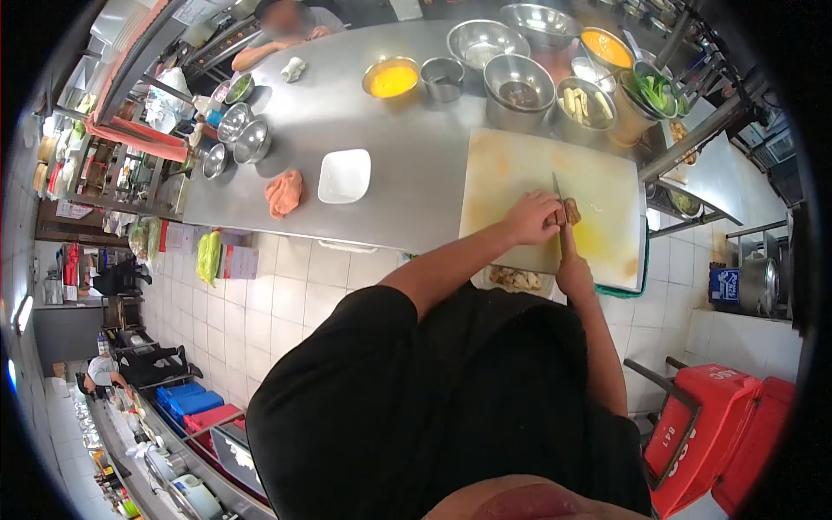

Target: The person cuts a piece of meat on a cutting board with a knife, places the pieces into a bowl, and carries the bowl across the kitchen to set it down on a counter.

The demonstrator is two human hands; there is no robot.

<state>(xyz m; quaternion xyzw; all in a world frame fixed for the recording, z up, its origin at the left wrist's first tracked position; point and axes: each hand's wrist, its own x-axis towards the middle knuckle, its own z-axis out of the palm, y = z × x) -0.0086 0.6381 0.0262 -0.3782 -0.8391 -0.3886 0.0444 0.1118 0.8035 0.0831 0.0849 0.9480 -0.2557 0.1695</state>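
My right hand [574,274] is closed round the handle of a knife [556,184], its index finger stretched along the top and the blade pointing away from me. Curled fingers of my left hand [533,217] press on a brown piece of food that looks like cooked meat [571,211], right beside the blade. Both hands are over a white cutting board [511,165] with yellow stains. Partly hidden below the board's near edge, a container holds pale brown pieces [515,279].
Steel bowls [488,43] crowd the counter's far right, one with yellow liquid [393,81]. A white square bowl [344,176] and an orange cloth [284,193] are to the left. A person [290,30] leans at the far side. A red bin [702,425] stands right.
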